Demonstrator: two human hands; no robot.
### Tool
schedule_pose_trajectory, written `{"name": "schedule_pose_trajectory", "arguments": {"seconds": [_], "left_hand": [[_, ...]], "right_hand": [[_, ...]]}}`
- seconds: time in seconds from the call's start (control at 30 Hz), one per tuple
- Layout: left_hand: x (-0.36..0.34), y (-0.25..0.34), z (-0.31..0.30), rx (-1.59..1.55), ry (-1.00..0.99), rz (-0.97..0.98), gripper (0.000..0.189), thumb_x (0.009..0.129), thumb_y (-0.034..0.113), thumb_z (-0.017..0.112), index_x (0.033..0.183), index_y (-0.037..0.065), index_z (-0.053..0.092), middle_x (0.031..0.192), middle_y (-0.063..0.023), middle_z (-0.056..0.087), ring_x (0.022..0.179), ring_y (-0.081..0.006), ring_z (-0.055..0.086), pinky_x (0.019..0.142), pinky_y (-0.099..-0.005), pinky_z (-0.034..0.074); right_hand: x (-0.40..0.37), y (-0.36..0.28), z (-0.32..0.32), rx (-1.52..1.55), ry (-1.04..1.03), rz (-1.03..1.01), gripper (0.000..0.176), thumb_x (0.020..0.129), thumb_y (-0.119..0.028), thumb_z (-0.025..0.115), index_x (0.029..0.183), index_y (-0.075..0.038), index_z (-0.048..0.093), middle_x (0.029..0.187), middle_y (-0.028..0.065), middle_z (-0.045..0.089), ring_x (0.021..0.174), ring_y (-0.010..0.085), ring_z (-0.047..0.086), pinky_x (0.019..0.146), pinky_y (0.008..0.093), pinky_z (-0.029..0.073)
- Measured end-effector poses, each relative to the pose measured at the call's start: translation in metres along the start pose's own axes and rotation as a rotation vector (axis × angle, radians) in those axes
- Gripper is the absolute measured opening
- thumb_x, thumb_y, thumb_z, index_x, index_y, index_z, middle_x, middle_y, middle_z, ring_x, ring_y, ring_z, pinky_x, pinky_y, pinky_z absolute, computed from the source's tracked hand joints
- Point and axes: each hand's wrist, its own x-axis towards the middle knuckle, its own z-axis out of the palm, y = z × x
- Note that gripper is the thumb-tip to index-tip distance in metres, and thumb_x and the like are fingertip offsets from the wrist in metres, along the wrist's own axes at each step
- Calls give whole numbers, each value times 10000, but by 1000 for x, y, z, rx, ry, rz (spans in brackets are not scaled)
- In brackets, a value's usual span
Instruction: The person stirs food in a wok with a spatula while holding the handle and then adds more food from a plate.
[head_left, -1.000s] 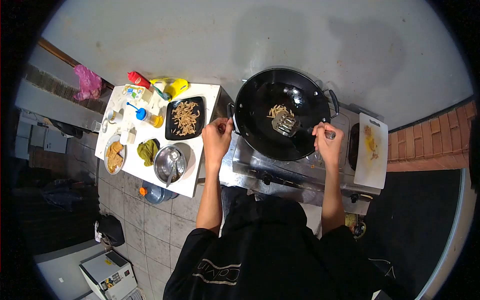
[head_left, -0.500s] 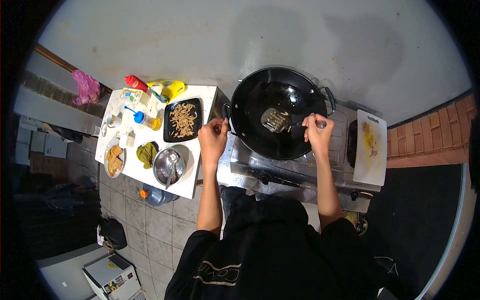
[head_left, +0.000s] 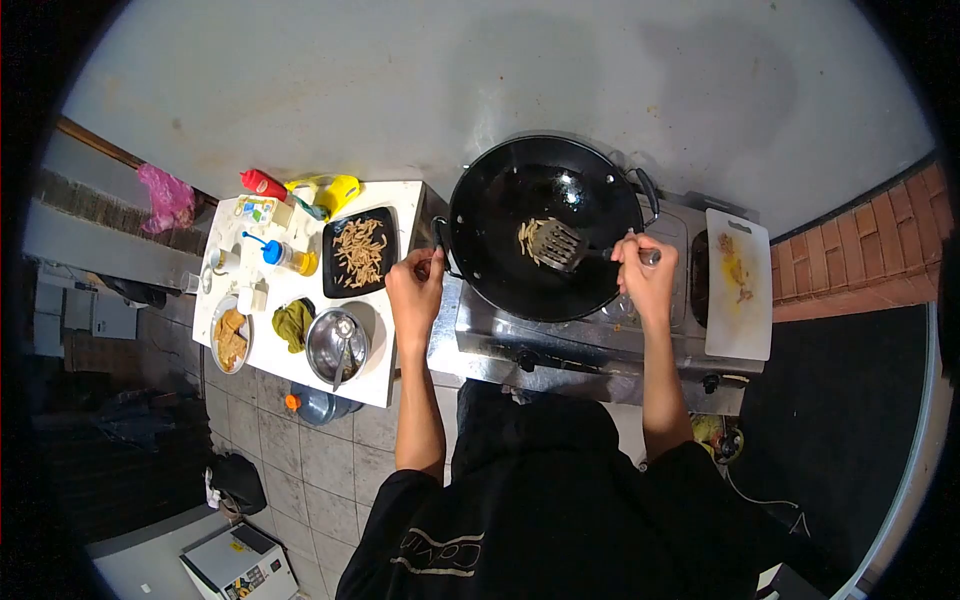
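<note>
Currently, your left hand (head_left: 413, 290) is curled at the left loop handle (head_left: 437, 232) of the wide, round black wok (head_left: 520, 180); I cannot tell whether its fingers close fully on it. Your right hand (head_left: 645, 275) grasps the dark handle of the slotted metal turner (head_left: 560, 245), whose blade lies low in the wok. Against the blade's left edge sits a small pile of pale, thin strips (head_left: 528, 238), on the wok's floor. The step in hand looks like stirring or turning these strips; another stroke would call for sliding the blade flat beneath them while the wok is kept steady. Farther off to your left, more tan strips (head_left: 358, 252) lie spread on the square black tray (head_left: 390, 225), apart from the wok.
</note>
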Motion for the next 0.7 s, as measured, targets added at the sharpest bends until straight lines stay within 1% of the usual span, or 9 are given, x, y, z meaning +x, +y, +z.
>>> {"name": "schedule_pose_trajectory", "arguments": {"seconds": [0.1,0.23,0.3,0.43,0.47,0.5,0.57,0.6,0.7], "left_hand": [[0,0,1,21,26,63,257,871,164,659,855,-92,662,556,-102,586,495,-94,497,491,-273,407],[1,1,-1,10,17,36,251,870,162,658,857,-88,664,555,-99,586,494,-93,495,491,-271,406],[2,-1,-1,18,-15,26,246,868,161,659,857,-85,666,555,-97,586,493,-91,492,490,-269,406],[3,-3,-1,4,4,62,243,865,161,661,856,-82,669,553,-93,584,489,-91,489,489,-268,407],[3,-3,0,-1,8,61,240,864,159,663,853,-81,669,552,-92,583,487,-92,487,487,-268,406],[3,-5,1,-6,10,59,238,862,157,664,850,-81,669,551,-91,581,485,-92,486,485,-269,405],[3,-8,1,-16,19,59,233,862,151,663,838,-81,667,549,-87,578,480,-94,484,480,-269,400],[3,-5,0,1,17,66,232,863,150,663,835,-80,667,549,-86,579,480,-93,484,478,-268,399],[3,-3,-1,12,7,71,230,864,150,663,832,-79,667,550,-84,580,481,-92,488,477,-266,398]], "right_hand": [[-4,-2,-4,-35,43,76,289,887,-71,523,610,7,553,599,26,572,397,69,490,331,217,349],[-3,18,9,59,67,66,277,895,-72,523,634,15,557,635,44,590,398,72,492,330,220,361],[1,24,16,175,58,24,256,901,-63,519,664,27,554,665,64,599,403,77,494,335,219,373],[0,17,13,194,62,38,235,896,-43,515,676,36,544,696,77,599,418,80,499,345,218,378],[-1,11,9,158,48,-6,264,903,-60,512,656,27,547,658,61,589,406,78,489,343,218,363],[-4,3,5,158,44,-6,264,903,-60,512,656,27,547,658,61,589,406,78,489,343,218,363],[-9,-8,-2,-13,51,46,305,912,-87,509,628,16,550,608,40,571,392,74,479,346,218,352],[-9,-8,-4,-10,50,31,337,920,-114,506,611,10,553,572,23,554,383,70,475,349,216,348],[-7,-8,-1,-75,68,82,327,917,-100,509,615,17,553,586,27,558,389,71,481,351,216,356]]}}
